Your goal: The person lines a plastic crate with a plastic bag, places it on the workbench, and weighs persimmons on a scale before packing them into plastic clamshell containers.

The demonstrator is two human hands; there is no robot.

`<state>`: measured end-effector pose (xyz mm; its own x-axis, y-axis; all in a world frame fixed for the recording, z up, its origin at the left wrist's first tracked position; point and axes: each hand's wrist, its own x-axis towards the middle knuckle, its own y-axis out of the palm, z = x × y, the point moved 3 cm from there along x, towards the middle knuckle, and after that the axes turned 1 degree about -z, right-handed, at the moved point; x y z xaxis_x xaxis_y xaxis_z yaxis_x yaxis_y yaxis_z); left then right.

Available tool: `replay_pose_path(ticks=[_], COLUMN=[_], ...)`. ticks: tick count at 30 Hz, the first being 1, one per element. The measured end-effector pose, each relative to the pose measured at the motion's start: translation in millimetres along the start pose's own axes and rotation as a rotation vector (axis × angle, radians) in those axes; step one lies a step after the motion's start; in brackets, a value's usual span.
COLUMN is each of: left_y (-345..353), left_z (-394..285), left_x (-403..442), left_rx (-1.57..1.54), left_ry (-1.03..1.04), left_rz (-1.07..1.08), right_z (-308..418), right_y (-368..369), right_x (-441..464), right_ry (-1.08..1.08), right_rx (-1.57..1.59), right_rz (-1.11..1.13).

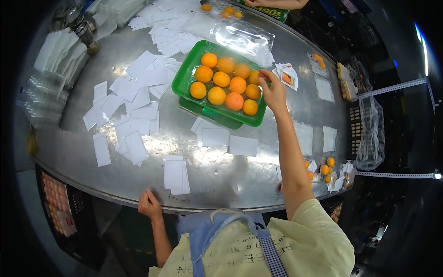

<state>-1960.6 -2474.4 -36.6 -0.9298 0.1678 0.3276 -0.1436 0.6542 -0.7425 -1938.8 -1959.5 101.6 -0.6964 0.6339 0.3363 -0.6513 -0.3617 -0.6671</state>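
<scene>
In the head view, a green tray (188, 69) holds a clear plastic insert with several oranges (221, 79) in rows. It rests on a green scale (203, 111), whose small display glows. My right hand (274, 92) reaches over the tray's right rim, thumb and fingertips closed against the orange (254, 78) at the upper right corner. Part of that orange lies behind the fingers. My left hand (150, 205) is curled in a loose fist by the table's front edge, and nothing shows in it.
White cards (137, 111) lie scattered on the metal table (221, 180). Clear plastic packs (242, 39) lie behind the tray, printed cards (287, 76) to its right. More oranges (325, 169) sit at the right edge. Stacked clear trays (46, 94) stand left. Another person's arm (277, 3) shows at the far side.
</scene>
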Motion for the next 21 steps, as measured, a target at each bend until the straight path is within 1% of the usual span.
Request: replay_pose_path(ticks=[5,11,14,17,21], left_y=[0.5,0.3,-1.1,-0.5,-0.8], left_z=[3.4,3.6,1.6,2.3,-0.3], left_x=[-1.6,-1.4,-0.2,-0.3,1.9], left_rx=[0.035,0.067,0.062,0.061,0.031], left_ry=[-0.017,-0.042,-0.039,-0.024,-0.021], left_rz=[0.037,0.059,0.064,0.052,0.021], right_z=[18.8,34.6,41.5,38.5,38.4], right_y=[10.8,26.7,44.6,63.1,70.7], right_x=[25.4,54.0,62.0,72.1,84.7], right_ry=[-0.107,-0.114,0.030,-0.160,-0.129], right_rx=[-0.202,-0.160,-0.113,-0.327,-0.363], right_rz=[0.091,0.176,0.348,0.437,0.545])
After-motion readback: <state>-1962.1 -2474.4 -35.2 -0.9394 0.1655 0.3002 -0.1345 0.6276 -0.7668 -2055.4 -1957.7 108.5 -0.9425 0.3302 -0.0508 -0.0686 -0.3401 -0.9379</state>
